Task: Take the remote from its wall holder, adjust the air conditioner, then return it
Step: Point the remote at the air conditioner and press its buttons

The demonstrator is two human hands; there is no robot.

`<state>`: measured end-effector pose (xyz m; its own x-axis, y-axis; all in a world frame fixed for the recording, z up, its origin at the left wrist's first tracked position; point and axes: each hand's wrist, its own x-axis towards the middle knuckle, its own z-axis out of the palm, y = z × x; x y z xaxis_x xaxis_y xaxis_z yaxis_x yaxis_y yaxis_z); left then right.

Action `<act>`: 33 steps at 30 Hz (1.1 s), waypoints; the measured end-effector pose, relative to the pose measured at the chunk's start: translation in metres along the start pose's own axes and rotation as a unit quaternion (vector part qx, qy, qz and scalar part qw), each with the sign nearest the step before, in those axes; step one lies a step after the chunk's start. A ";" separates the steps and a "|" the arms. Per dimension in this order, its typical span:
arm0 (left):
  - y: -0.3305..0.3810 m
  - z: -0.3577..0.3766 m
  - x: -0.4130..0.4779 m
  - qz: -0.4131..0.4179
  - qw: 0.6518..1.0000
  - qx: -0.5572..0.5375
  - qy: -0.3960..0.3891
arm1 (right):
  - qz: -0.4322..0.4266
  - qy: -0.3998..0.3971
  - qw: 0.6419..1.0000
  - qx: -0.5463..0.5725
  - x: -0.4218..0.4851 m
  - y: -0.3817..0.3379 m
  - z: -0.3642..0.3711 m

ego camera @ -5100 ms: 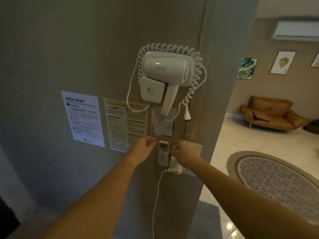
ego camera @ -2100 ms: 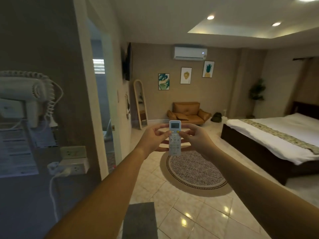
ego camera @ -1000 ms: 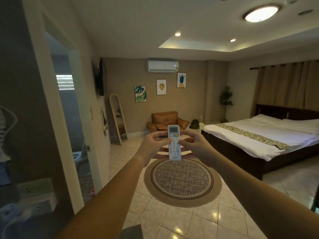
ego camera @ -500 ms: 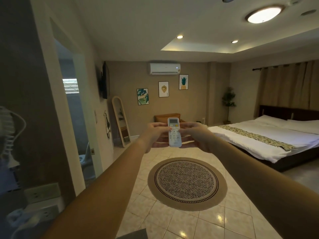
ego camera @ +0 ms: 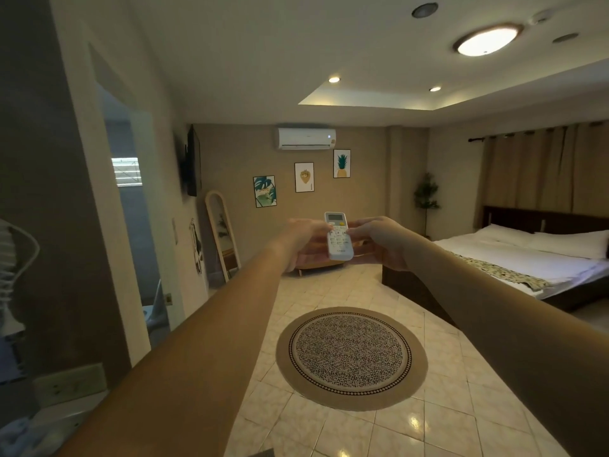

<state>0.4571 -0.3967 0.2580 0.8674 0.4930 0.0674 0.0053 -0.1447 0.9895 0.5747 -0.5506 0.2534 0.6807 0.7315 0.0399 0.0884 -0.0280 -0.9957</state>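
A small white remote (ego camera: 338, 240) with a grey screen and a yellow button is held out at arm's length, its top tilted toward the far wall. My left hand (ego camera: 304, 242) grips its left side. My right hand (ego camera: 379, 240) grips the right side, with the thumb resting on the buttons. The white air conditioner (ego camera: 306, 138) hangs high on the far wall, above and straight beyond the remote, with a small lit display at its right end. The wall holder is out of view.
A round patterned rug (ego camera: 351, 357) lies on the tiled floor. The bed (ego camera: 534, 258) stands at the right. A standing mirror (ego camera: 221, 235) and a doorway (ego camera: 131, 225) are on the left; wall sockets (ego camera: 71, 384) and the hair dryer's cord (ego camera: 13, 258) sit at the left edge.
Five seconds ago both hands were at the remote in its wall holder. Since then I have turned into the room with the remote in both hands; over the last second they rose toward the air conditioner.
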 end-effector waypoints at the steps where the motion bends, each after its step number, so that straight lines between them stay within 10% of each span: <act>1: 0.001 0.001 0.000 0.000 1.000 0.000 0.000 | 0.000 0.002 1.000 -0.001 0.000 0.000 -0.001; 33: 0.007 0.009 0.004 0.000 1.000 -0.021 0.015 | -0.008 0.024 1.000 0.004 0.003 -0.003 -0.008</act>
<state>0.4649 -0.4036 0.2641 0.8519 0.5190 0.0701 -0.0160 -0.1081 0.9940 0.5818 -0.5536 0.2572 0.7136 0.6980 0.0603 0.0943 -0.0104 -0.9955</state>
